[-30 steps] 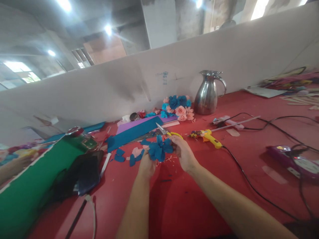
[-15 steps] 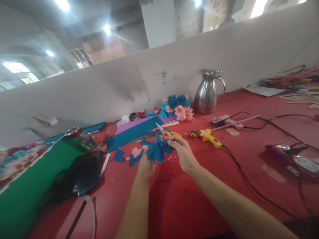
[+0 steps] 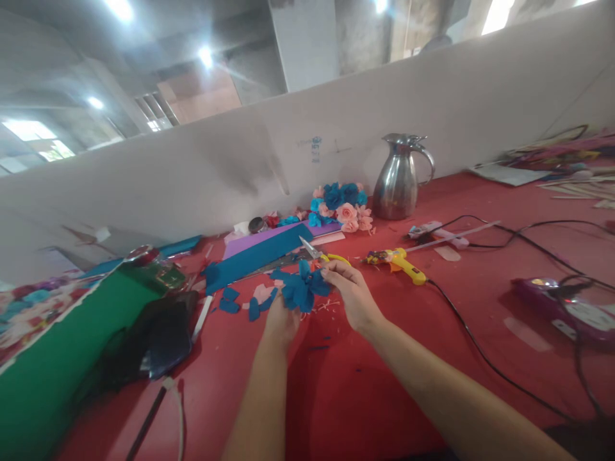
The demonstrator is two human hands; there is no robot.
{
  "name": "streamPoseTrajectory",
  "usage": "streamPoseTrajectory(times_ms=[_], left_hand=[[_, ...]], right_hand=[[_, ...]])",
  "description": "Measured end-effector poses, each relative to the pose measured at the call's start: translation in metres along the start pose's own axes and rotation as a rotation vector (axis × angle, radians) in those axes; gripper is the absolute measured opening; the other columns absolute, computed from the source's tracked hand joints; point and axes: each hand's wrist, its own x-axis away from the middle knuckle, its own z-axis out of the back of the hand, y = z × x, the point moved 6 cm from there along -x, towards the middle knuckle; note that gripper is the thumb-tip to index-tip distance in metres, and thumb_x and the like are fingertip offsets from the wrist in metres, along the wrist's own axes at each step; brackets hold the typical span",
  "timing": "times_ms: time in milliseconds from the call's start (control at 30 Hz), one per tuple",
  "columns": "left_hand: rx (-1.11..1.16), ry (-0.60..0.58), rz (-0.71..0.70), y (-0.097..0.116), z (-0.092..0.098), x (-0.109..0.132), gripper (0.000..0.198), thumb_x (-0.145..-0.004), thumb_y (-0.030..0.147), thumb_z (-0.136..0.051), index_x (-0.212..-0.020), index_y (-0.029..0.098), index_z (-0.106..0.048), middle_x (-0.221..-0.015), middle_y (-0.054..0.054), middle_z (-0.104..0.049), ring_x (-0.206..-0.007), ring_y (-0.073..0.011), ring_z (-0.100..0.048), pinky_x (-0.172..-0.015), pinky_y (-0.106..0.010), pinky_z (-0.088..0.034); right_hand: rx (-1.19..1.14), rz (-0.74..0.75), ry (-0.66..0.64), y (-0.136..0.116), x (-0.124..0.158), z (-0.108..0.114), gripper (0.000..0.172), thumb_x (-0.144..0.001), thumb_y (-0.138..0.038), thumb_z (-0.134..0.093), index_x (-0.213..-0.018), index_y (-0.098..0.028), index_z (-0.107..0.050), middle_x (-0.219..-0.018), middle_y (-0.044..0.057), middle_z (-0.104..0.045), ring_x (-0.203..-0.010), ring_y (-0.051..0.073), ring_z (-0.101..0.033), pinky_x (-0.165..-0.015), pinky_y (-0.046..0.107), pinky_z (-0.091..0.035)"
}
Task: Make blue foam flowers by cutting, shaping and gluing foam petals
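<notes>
A blue paper flower (image 3: 303, 289) with spread petals is held up over the red table (image 3: 365, 397). My left hand (image 3: 282, 318) grips it from below, the fingertips hidden behind the petals. At its right edge my right hand (image 3: 349, 289) pinches a petal between thumb and fingers. Just beyond the hands lie scissors (image 3: 331, 257) with yellow handles, blades pointing back left. Loose blue paper pieces (image 3: 229, 299) and a pink scrap (image 3: 262, 292) are scattered left of my left hand. Behind them is a long blue paper strip (image 3: 259, 259).
A yellow glue gun (image 3: 406, 266) with a black cord lies at right, near a pink-white glue gun (image 3: 439, 232). Farther back stand a steel jug (image 3: 398, 182) and a bunch of pink and blue flowers (image 3: 346, 212). A purple power strip (image 3: 567, 310) is far right, a green box (image 3: 86, 346) at left.
The blue flower and both hands have shifted very slightly to the left. My hands keep the same hold, and the things on the table have stayed in place.
</notes>
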Motion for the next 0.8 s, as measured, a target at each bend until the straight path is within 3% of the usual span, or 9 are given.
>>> streamPoseTrajectory(times_ms=[167, 367, 600, 800], left_hand=[[-0.014, 0.012, 0.007, 0.002, 0.0, 0.0, 0.022, -0.066, 0.019, -0.071, -0.06, 0.02, -0.049, -0.06, 0.003, -0.054, -0.058, -0.012, -0.053, -0.055, -0.024, -0.043], [0.004, 0.087, -0.038, 0.003, 0.007, -0.003, 0.021, -0.066, 0.021, -0.067, -0.057, 0.02, -0.049, -0.058, 0.004, -0.052, -0.058, -0.0121, -0.053, -0.054, -0.023, -0.04], [0.042, 0.008, -0.1, 0.013, 0.008, -0.007, 0.028, -0.059, 0.024, -0.073, -0.056, 0.019, -0.045, -0.055, 0.005, -0.045, -0.052, -0.0091, -0.042, -0.052, -0.023, -0.039], [-0.024, 0.116, -0.197, 0.026, 0.024, -0.011, 0.022, -0.059, 0.017, -0.067, -0.059, 0.019, -0.045, -0.057, 0.004, -0.046, -0.053, -0.0086, -0.044, -0.054, -0.023, -0.04]], right_hand=[[-0.055, -0.046, 0.064, 0.006, -0.003, 0.006, 0.024, -0.068, -0.04, -0.066, -0.061, -0.021, -0.054, -0.063, -0.002, -0.047, -0.06, 0.013, -0.04, -0.055, 0.026, -0.03], [-0.042, -0.103, 0.031, 0.011, -0.003, 0.003, 0.02, -0.068, -0.039, -0.066, -0.065, -0.021, -0.056, -0.066, -0.003, -0.051, -0.06, 0.012, -0.045, -0.058, 0.026, -0.034], [-0.017, -0.13, 0.064, 0.008, -0.001, 0.001, 0.019, -0.063, -0.036, -0.063, -0.06, -0.02, -0.054, -0.057, -0.004, -0.054, -0.054, 0.011, -0.043, -0.057, 0.026, -0.033], [0.046, -0.182, 0.098, 0.017, -0.004, 0.006, 0.019, -0.06, -0.037, -0.063, -0.057, -0.02, -0.054, -0.055, -0.003, -0.053, -0.053, 0.01, -0.042, -0.056, 0.026, -0.032]])
